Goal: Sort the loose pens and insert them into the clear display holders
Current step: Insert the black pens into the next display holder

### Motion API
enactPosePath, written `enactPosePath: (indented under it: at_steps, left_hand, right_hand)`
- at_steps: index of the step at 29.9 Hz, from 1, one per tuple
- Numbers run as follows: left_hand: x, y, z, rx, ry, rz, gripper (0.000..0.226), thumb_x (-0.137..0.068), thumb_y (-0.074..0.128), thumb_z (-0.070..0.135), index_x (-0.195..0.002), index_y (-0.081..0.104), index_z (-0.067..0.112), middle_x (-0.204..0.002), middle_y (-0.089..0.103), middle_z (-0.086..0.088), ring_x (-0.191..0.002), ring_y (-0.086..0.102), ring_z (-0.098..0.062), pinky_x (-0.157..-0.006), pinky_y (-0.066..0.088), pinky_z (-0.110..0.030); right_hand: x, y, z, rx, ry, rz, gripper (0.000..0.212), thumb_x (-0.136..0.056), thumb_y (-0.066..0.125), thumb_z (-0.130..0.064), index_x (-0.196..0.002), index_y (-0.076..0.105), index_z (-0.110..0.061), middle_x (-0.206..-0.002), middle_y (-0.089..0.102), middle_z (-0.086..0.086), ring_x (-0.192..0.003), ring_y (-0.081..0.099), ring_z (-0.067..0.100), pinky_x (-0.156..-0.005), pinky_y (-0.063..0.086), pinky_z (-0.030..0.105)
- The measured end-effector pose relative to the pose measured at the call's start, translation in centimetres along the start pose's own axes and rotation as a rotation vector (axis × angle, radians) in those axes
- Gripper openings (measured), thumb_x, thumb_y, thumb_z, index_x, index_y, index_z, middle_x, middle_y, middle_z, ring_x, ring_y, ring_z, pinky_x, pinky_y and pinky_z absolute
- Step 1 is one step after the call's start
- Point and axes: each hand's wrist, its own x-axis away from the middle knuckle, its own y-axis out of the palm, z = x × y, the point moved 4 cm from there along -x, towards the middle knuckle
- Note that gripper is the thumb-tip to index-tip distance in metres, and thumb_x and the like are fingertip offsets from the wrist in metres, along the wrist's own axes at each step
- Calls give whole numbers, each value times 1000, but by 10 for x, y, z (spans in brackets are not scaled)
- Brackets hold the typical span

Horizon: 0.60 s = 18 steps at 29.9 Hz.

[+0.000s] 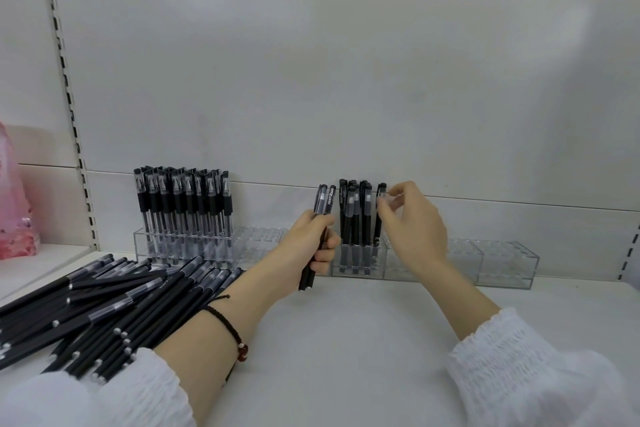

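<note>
**One pen going in, a bundle kept ready**

Our left hand (313, 243) grips a spare bundle of pens (323, 204) upright beside the middle holder (394, 270), which keeps the next ones close. Our right hand (412, 229) pinches the cap of one pen (380, 215) at the right end of the standing row, probably guiding it into a slot. The loose pile (104, 302) on the shelf (346, 340) runs off the left edge. The slots blur behind clear plastic.

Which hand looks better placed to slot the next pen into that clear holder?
Probably right. The right hand pinches a pen standing in the holder; the left hand is occupied gripping the spare pens.
</note>
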Motion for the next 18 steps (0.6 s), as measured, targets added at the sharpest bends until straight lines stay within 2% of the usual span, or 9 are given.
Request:
enactPosePath:
  at_steps: [2,5,9,12,15,18]
  left_hand:
    - [2,1,-1,-2,24,-35,12,-103,43,24,-101,42,13,-57,48,3,-43,31,-9,-36,24,-19]
    - [4,4,-1,-22,73,-78,16,-104,43,28,-106,50,13,-60,52,3,-46,35,-10,-40,26,-20]
    - [5,5,2,-56,153,-107,18,-103,43,28,-107,54,14,-62,52,3,-47,36,-9,-41,27,-20]
    - [7,6,3,-90,193,-134,20,-103,44,31,-111,55,18,-62,52,4,-47,36,-8,-40,28,-19]
    - [8,8,3,-119,198,-155,25,-103,43,33,-118,52,16,-60,52,4,-46,36,-7,-40,28,-18]
    - [8,7,2,-165,194,-139,27,-102,43,37,-116,54,17,-62,57,3,-46,40,-9,-41,32,-19]
  right_hand:
    - [1,-4,-9,-84,-45,61,9,-96,49,-33,-97,54,-25,-92,63,-11,-69,53,9,-61,38,29]
    - [5,-4,-26,-248,-75,-2,18,-94,53,-30,-82,61,-21,-74,61,-11,-63,52,10,-62,43,32]
    - [14,-1,-43,-180,-126,-58,27,-90,57,-42,-74,67,-23,-69,60,-12,-67,55,8,-62,46,31]
    - [13,1,-46,-219,-83,-100,29,-87,59,-49,-75,71,-26,-67,63,-14,-65,55,2,-60,44,24]
    - [14,5,-46,-364,-42,-164,22,-88,64,-39,-77,73,-23,-65,66,-11,-61,54,-2,-60,42,16]
    - [12,5,-45,-468,7,-137,18,-91,62,-32,-78,69,-23,-65,65,-15,-61,56,-5,-58,40,9]
